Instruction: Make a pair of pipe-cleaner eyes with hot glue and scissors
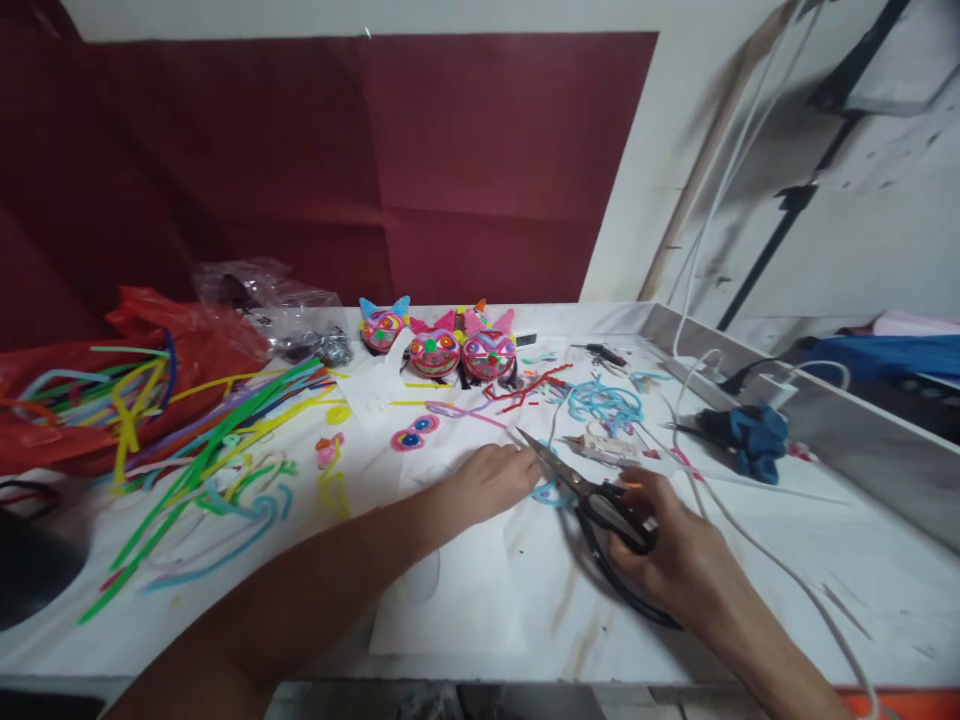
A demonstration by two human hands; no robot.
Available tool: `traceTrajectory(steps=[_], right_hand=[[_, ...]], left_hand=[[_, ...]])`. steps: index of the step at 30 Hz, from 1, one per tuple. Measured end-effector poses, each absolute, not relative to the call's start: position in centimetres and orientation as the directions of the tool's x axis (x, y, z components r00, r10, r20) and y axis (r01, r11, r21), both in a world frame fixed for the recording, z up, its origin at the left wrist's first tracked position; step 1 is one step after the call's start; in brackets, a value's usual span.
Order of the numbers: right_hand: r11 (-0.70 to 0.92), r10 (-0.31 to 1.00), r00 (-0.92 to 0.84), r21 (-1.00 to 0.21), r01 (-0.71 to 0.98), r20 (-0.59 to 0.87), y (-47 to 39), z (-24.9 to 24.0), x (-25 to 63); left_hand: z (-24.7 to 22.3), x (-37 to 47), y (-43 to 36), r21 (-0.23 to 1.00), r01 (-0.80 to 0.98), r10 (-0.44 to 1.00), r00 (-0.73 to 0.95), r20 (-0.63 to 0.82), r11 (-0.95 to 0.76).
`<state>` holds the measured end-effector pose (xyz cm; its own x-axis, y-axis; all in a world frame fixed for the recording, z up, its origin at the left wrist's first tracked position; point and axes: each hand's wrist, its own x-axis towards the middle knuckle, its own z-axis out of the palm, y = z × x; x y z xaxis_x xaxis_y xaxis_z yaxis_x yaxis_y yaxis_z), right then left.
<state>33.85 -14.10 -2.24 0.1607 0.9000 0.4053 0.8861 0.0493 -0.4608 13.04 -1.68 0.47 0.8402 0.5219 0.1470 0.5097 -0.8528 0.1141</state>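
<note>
My right hand (667, 545) grips a pair of black-handled scissors (574, 482), with fingers in the handle loops. The blades point up and left and look nearly closed. My left hand (499, 482) is beside the blades, its fingers pressed together; whatever it holds is hidden. Just beyond its fingers a pink and purple pipe cleaner (466, 412) lies on the table. A pair of pink and blue coiled eye shapes (415, 433) rests to the left. Under my left forearm lies a white paper sheet (457, 600).
Several colourful cat-faced pieces (489, 352) stand at the back. Green pipe cleaners (202, 470) and a red bag (172, 330) are on the left. Light blue scraps (604, 402), a glue gun (739, 437) and a white cable (780, 575) lie on the right.
</note>
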Motion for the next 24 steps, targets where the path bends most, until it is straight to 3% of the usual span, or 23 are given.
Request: traceTrajectory(steps=[5, 7, 9, 12, 14, 19, 22, 24], right_hand=[[0.026, 0.852, 0.282, -0.573, 0.819, 0.441, -14.4, -1.4, 34.4], [0.011, 0.851, 0.293, -0.573, 0.819, 0.435, -14.2, -1.1, 34.4], [0.016, 0.866, 0.264, -0.552, 0.834, 0.424, -14.0, -1.0, 34.3], [-0.001, 0.898, 0.221, -0.499, 0.866, 0.381, -13.5, -1.2, 33.7], [-0.021, 0.905, 0.208, -0.448, 0.894, 0.372, -13.2, -1.6, 33.1], [-0.041, 0.917, 0.130, -0.235, 0.971, 0.377, -12.9, -2.0, 32.1], [0.030, 0.905, 0.026, -0.124, 0.992, 0.424, -12.8, -0.8, 30.9], [0.190, 0.847, -0.103, -0.117, 0.975, 0.521, -12.6, 0.4, 29.4]], left_hand=[[1.1, 11.8, -2.1, 0.217, 0.503, 0.544, 0.809, 0.221, -0.836], [1.4, 10.6, -2.0, 0.315, 0.507, 0.587, 0.767, 0.260, -0.802], [1.9, 9.3, -1.7, 0.506, 0.512, 0.695, 0.661, 0.284, -0.694], [2.7, 7.6, -1.1, 0.847, 0.347, 0.836, 0.516, 0.187, -0.403], [3.1, 6.8, -1.0, 0.955, 0.213, 0.885, 0.457, 0.091, -0.208], [3.0, 5.9, -1.4, 0.996, 0.074, 0.909, 0.410, -0.071, 0.045], [2.3, 5.8, -1.7, 0.995, 0.099, 0.911, 0.409, -0.063, 0.024], [1.8, 5.7, -1.9, 0.991, 0.129, 0.901, 0.433, -0.024, -0.035]])
